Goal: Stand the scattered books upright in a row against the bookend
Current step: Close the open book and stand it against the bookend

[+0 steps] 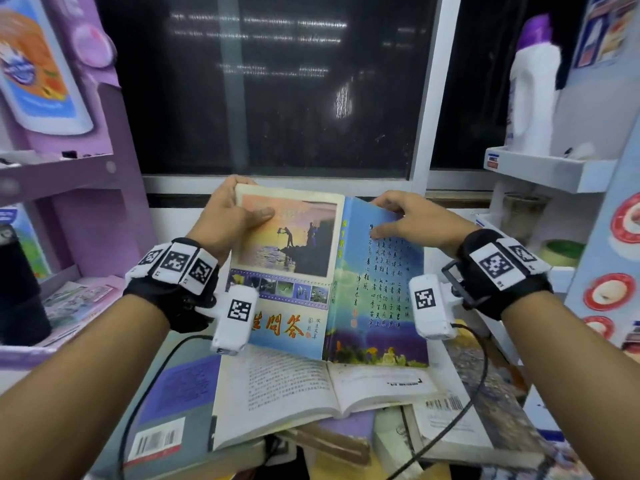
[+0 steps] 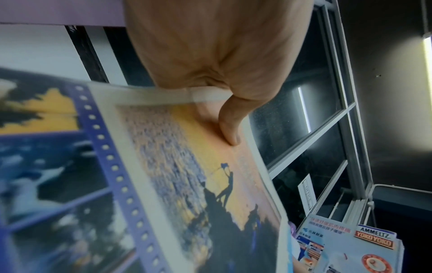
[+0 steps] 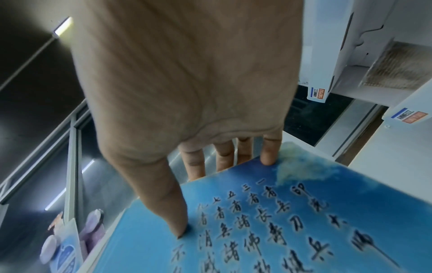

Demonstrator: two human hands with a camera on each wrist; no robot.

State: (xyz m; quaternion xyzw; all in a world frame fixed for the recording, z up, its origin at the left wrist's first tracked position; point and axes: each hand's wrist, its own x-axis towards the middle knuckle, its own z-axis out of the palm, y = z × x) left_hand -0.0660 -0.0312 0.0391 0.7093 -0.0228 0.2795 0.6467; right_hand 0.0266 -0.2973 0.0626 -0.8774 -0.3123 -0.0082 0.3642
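I hold a paperback (image 1: 311, 271) spread open, covers facing me, above a pile of books. My left hand (image 1: 228, 216) grips the sunset-picture cover (image 2: 187, 175) at its top left corner, thumb on the front and fingers behind. My right hand (image 1: 405, 216) grips the blue calligraphy cover (image 3: 292, 221) at its top edge, thumb on the face and fingers curled over the far edge. Below lies an open book (image 1: 304, 389) with white pages, a purple-backed book (image 1: 173, 403) to its left and another book (image 1: 467, 420) to its right. No bookend shows.
A purple display shelf (image 1: 69, 174) stands on the left and a white shelf (image 1: 540, 168) with a white bottle (image 1: 533, 91) on the right. A dark window (image 1: 270, 84) fills the back. Black cables (image 1: 460, 403) run from my wrists across the books.
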